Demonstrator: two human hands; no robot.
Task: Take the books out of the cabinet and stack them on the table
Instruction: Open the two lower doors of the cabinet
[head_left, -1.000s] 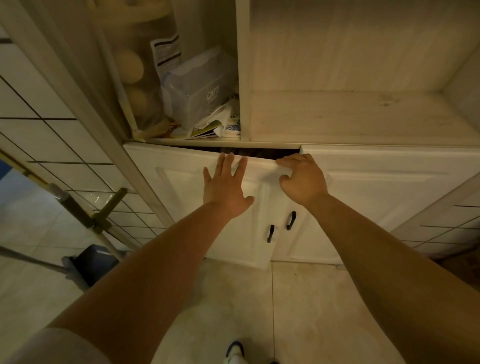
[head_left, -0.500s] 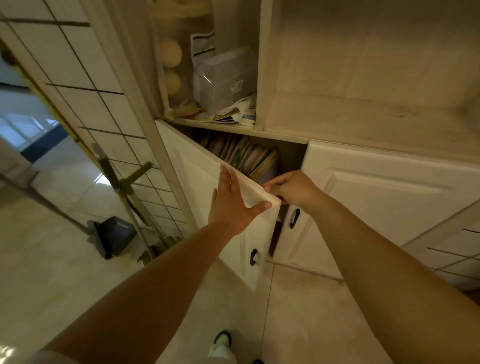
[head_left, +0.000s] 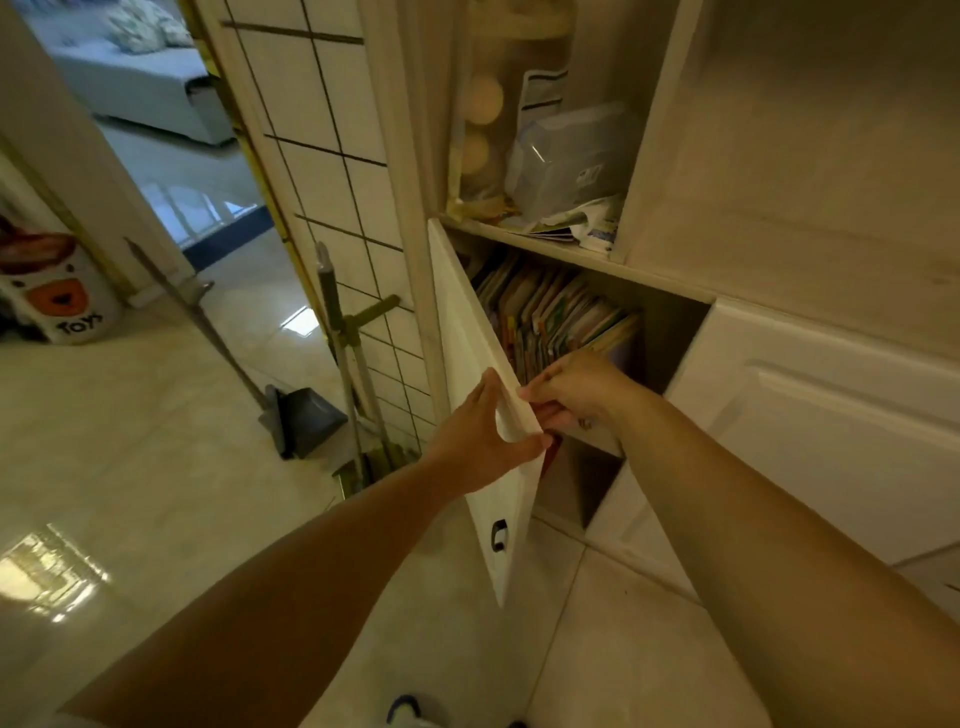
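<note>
My left hand lies flat against the outer face of the white cabinet door, fingers stretched out and the thumb hooked over its top edge, so the door's upper corner sits in the fork between thumb and palm. My right hand is just on the other side of that edge, inside the opening, fingers curled and pinching the door's rim from behind; the two hands nearly touch across the panel. The door stands swung wide, edge-on to me, its dark handle low down below my left wrist.

The books are in the cabinet, on the upper level behind the open door: a row of thin, colourful picture books standing on end and leaning to the left. They sit just above and beyond my right knuckles, near but not touched by either hand. The neighbouring door to the right is closed. On the open shelf above lie a clear plastic box and some loose papers.
</note>
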